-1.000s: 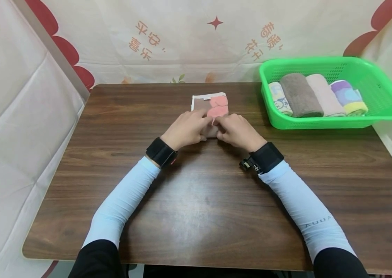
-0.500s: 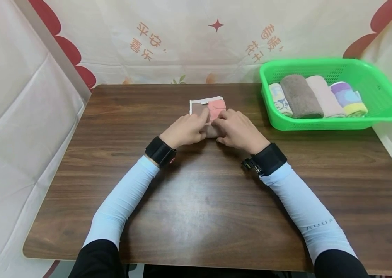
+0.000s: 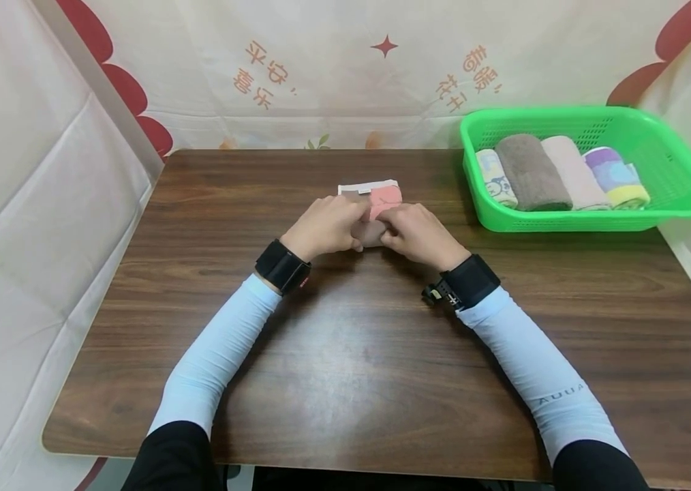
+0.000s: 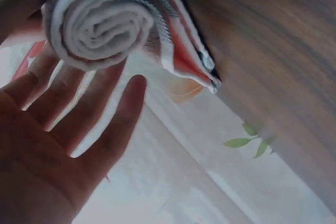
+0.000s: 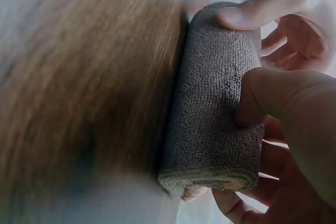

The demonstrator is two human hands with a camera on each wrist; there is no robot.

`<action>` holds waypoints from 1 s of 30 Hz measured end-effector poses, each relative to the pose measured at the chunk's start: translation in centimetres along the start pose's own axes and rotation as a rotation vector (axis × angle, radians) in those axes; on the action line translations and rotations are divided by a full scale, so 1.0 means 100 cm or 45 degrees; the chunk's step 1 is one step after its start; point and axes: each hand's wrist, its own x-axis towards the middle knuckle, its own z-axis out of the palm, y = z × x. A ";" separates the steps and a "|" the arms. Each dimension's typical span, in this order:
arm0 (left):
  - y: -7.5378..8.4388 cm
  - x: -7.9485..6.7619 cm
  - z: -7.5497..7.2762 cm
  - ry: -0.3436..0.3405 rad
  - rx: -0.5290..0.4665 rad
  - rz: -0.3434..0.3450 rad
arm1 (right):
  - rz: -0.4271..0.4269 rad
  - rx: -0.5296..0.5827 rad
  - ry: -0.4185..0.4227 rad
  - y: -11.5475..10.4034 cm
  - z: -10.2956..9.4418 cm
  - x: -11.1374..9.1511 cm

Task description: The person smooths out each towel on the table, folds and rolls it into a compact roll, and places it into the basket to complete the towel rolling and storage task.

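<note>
A small towel (image 3: pixel 386 195) lies on the table, its near part rolled up and its flat far end showing pink, greyish brown and a white edge. The left wrist view shows the spiral end of the rolled towel (image 4: pixel 107 32) and a loose flap. My left hand (image 3: pixel 326 226) holds the roll's left side, thumb on the near face and fingers reaching over the far side. On the right side, my right hand (image 3: pixel 422 235) grips the roll with its thumb pressing the grey-brown towel (image 5: pixel 210 93). Some fingertips are hidden in the head view.
A green plastic basket (image 3: pixel 566 219) stands at the back right of the brown wooden table (image 3: pixel 345 382). Several rolled towels, including a grey towel (image 3: pixel 532 174), lie side by side in it. A printed cloth curtain (image 3: pixel 321 82) hangs behind the table.
The towel's flat far end has grown shorter, and its white edge has come nearer to my hands. My fingers have shifted slightly on the roll; the basket stays put.
</note>
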 end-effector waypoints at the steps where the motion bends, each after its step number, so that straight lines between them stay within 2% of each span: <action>1: 0.000 0.000 0.001 0.003 -0.002 0.015 | 0.009 0.004 -0.006 0.000 0.000 0.000; 5: -0.001 -0.001 0.005 -0.003 -0.024 0.047 | 0.015 -0.047 -0.014 -0.001 -0.001 -0.001; 10: -0.005 -0.002 0.009 -0.057 -0.019 0.028 | -0.052 -0.192 0.003 -0.004 -0.007 -0.005; 14: -0.006 0.001 0.010 -0.115 -0.069 0.011 | -0.106 -0.264 -0.001 -0.005 -0.009 -0.006; 16: -0.006 0.001 0.009 -0.127 -0.110 -0.003 | -0.113 -0.252 0.000 -0.005 -0.008 -0.005; 19: -0.006 0.001 0.007 -0.076 -0.113 -0.007 | -0.083 -0.196 0.003 -0.003 -0.005 -0.003; 23: -0.005 0.001 0.005 0.056 -0.021 0.059 | 0.010 -0.083 -0.004 0.001 -0.001 -0.002; 25: -0.004 0.001 0.007 0.087 0.051 0.091 | 0.064 -0.016 -0.017 0.003 0.000 -0.001; 30: 0.000 0.002 0.010 0.028 0.152 0.111 | 0.147 0.066 -0.070 0.005 0.000 0.000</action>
